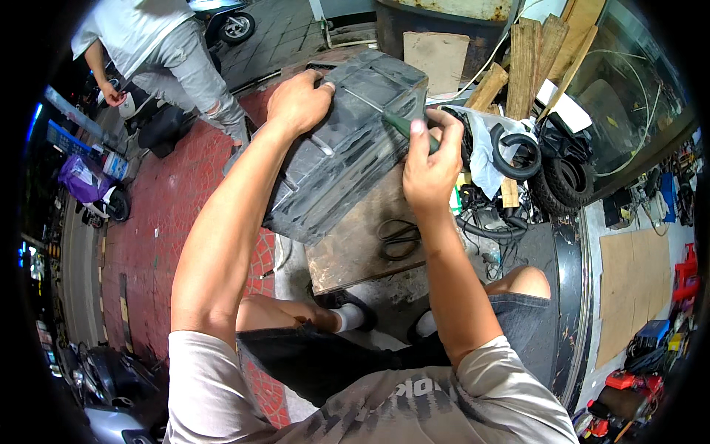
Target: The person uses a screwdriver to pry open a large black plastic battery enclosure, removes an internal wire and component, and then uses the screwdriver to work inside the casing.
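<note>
A large, scuffed dark grey plastic case (347, 177) rests tilted over a worn wooden board (340, 263) in front of me. My left hand (299, 103) grips its far left part, fingers curled at the edge. In my right hand (433, 159) is a green-handled tool (403, 126), angled toward a groove across the case; its tip is too small to make out clearly. Black scissors (398, 240) lie on the board below the case.
Another person (177, 59) stands at back left on red paving (155, 251). Motorbikes (118, 377) are at left. Wood planks (525, 59), tyres (562, 185) and cables crowd the right, beside a cardboard sheet (629, 281) and scattered tools.
</note>
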Demonstrator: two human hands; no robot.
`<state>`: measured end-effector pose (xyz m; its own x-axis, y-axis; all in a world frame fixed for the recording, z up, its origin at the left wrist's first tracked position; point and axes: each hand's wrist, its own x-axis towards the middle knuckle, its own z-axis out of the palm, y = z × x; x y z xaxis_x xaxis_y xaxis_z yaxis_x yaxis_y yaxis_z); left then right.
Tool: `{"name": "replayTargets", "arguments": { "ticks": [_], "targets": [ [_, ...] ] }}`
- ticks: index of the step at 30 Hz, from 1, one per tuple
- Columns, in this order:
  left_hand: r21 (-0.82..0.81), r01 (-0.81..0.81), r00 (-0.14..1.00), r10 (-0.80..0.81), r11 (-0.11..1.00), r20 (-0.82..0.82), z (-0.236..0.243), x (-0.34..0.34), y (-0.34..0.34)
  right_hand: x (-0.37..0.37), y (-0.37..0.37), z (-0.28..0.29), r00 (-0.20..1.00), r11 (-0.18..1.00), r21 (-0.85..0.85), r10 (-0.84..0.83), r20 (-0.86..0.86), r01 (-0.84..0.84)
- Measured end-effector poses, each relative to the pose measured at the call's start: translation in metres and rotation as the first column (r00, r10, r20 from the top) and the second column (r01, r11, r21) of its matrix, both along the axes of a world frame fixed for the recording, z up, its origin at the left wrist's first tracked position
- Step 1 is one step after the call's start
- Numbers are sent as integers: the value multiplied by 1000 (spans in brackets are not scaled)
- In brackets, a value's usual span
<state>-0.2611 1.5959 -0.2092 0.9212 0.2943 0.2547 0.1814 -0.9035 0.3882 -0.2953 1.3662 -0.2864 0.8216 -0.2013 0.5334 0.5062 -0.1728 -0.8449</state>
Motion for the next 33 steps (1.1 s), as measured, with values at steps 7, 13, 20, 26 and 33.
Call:
{"name": "replayTargets", "arguments": {
  "ticks": [7,13,20,26,33],
  "targets": [
    [8,-16,1000,16,1000,-20,3,2,-4,7,-4,-7,968,943,255,239,-71,-214],
    [12,-22,999,23,1000,-29,3,1,-4,3,8,-7,976,996,82,-47,212,31],
    [15,-18,1000,18,1000,-23,3,-1,-5,8,-9,-9,942,959,163,264,-208,-233],
    [30,-39,999,40,999,-28,2,0,-4,-2,12,-3,993,941,319,121,-3,-113],
    [15,-35,999,36,999,-29,6,0,-11,4,12,-6,978,984,178,-40,204,3]
  ]
}}
